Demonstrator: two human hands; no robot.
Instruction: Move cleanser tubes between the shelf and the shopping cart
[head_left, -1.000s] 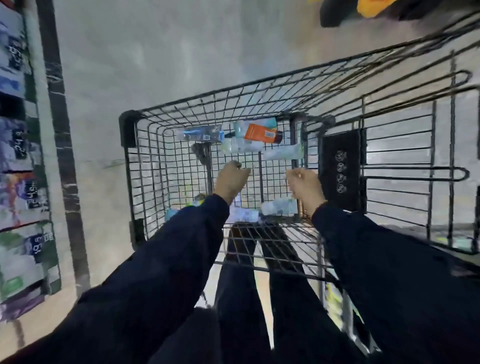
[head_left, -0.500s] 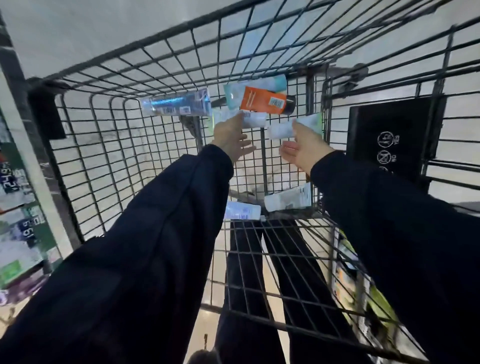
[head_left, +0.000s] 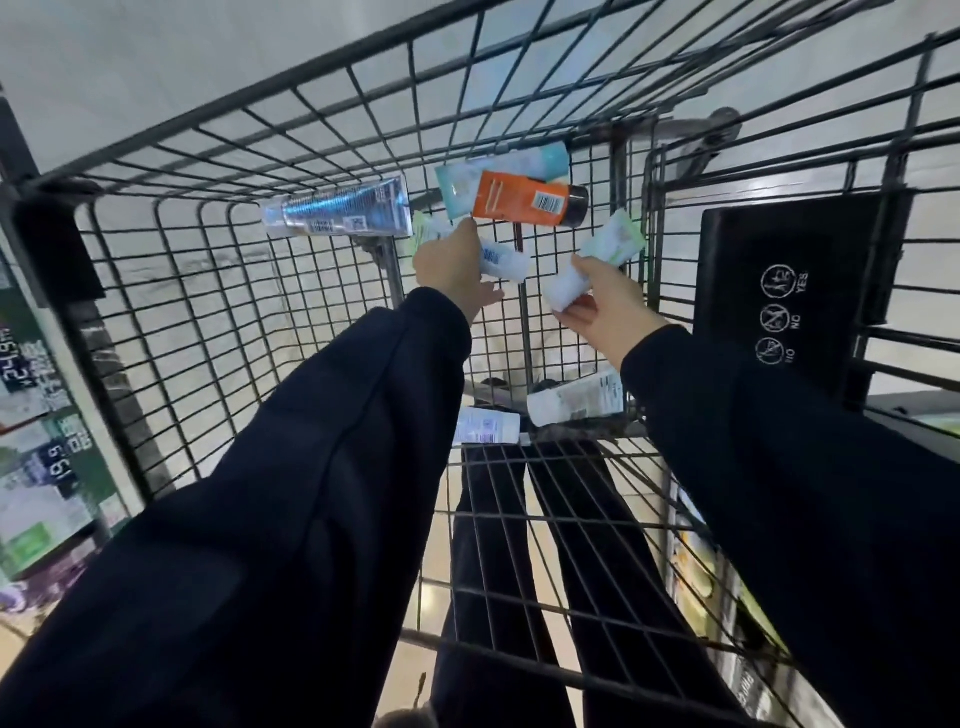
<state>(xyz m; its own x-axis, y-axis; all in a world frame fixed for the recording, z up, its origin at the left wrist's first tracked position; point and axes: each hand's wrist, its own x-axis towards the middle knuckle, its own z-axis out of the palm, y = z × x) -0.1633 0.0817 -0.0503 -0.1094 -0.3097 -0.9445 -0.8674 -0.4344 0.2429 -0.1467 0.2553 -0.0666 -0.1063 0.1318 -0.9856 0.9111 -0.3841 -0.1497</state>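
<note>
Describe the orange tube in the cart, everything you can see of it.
The orange tube is a flat, plastic-looking squeeze tube with a dark cap at its right end and a white barcode label near that cap. Faint white markings show near its crimped left end. It lies on its side at the far end of the shopping cart, resting across a pale teal tube. The left hand reaches close below it; contact cannot be told.

Your long dark navy sleeves (head_left: 311, 467) end at the wrists, leaving both hands bare; below, at six o'clock, your dark trousers (head_left: 519, 545).
</note>
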